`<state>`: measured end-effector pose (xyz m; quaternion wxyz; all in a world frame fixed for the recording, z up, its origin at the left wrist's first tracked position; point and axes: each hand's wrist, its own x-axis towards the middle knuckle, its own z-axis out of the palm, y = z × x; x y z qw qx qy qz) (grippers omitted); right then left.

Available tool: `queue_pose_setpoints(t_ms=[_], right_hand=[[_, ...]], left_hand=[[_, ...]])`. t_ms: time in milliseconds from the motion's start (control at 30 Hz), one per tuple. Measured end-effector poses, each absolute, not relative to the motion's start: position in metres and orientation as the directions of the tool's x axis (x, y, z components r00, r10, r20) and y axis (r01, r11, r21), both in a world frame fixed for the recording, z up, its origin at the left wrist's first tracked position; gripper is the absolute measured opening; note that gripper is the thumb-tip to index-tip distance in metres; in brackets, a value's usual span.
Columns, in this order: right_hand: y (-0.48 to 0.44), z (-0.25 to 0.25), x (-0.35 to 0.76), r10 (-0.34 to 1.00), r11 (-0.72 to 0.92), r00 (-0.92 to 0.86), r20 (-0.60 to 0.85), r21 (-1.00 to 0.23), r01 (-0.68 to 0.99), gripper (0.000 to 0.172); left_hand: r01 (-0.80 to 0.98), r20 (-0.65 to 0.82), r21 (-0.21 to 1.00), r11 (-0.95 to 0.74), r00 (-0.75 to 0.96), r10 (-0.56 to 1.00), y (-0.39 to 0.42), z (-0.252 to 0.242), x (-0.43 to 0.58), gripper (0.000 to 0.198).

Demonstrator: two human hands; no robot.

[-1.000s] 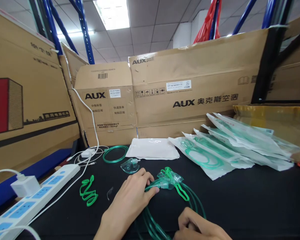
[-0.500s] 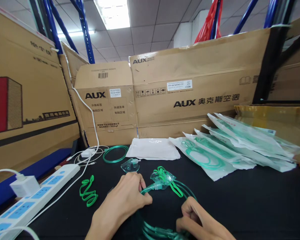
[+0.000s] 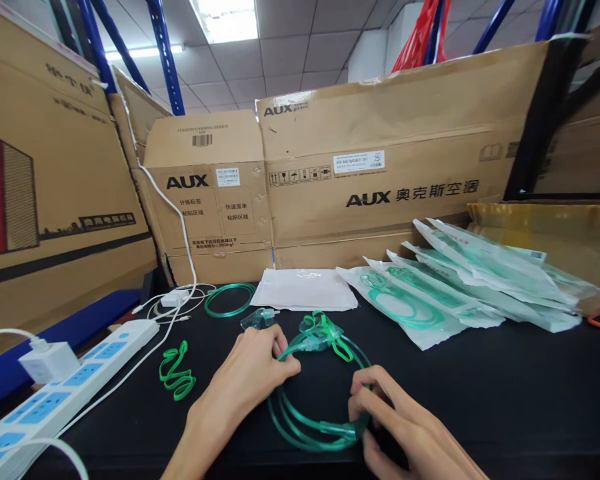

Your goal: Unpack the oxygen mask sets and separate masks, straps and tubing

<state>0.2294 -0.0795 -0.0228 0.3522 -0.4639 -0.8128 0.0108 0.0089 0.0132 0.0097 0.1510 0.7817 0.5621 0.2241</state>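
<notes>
A coil of green tubing (image 3: 310, 427) lies on the black table (image 3: 505, 393), joined to a clear mask with a green strap (image 3: 320, 333) at its far side. My left hand (image 3: 253, 373) is closed on the coil's left side, just below the mask. My right hand (image 3: 385, 413) pinches the coil's right side. A second clear mask (image 3: 257, 319) lies just beyond my left hand. A loose green strap (image 3: 175, 377) rests to the left.
A stack of sealed bags with green tubing (image 3: 460, 287) lies at the right, an empty flat bag (image 3: 305, 290) in the middle, another tubing coil (image 3: 229, 298) behind. A white power strip (image 3: 70, 393) and cables run along the left. Cardboard boxes (image 3: 380, 167) wall the back.
Both hands have gathered the tubing into a tighter coil. My right hand moved up into view onto the coil's right side, and the mask shifted slightly left and away.
</notes>
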Motion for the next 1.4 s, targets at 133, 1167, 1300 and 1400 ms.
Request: queue_pose_setpoints(t_ms=[133, 1167, 1300, 1400], right_hand=[[-0.069, -0.030, 0.234, 0.766, 0.541, -0.271, 0.583, -0.358, 0.761, 0.023], [-0.033, -0.020, 0.186, 0.965, 0.228, 0.256, 0.063, -0.686, -0.690, 0.067], [-0.024, -0.026, 0.191, 0.974, 0.195, 0.224, 0.035, -0.631, -0.751, 0.074], [-0.020, -0.032, 0.193, 0.979, 0.160, 0.203, 0.006, -0.639, -0.752, 0.074]], left_hand=[[0.703, 0.127, 0.655, -0.278, 0.260, 0.957, 0.021, 0.002, 0.008, 0.038], [-0.069, 0.241, 0.970, -0.232, 0.202, 0.949, 0.010, -0.021, 0.061, 0.066], [0.060, 0.268, 0.952, -0.301, 0.312, 0.911, 0.005, -0.020, 0.063, 0.060], [0.157, 0.297, 0.917, -0.368, 0.348, 0.889, -0.002, -0.018, 0.068, 0.056]])
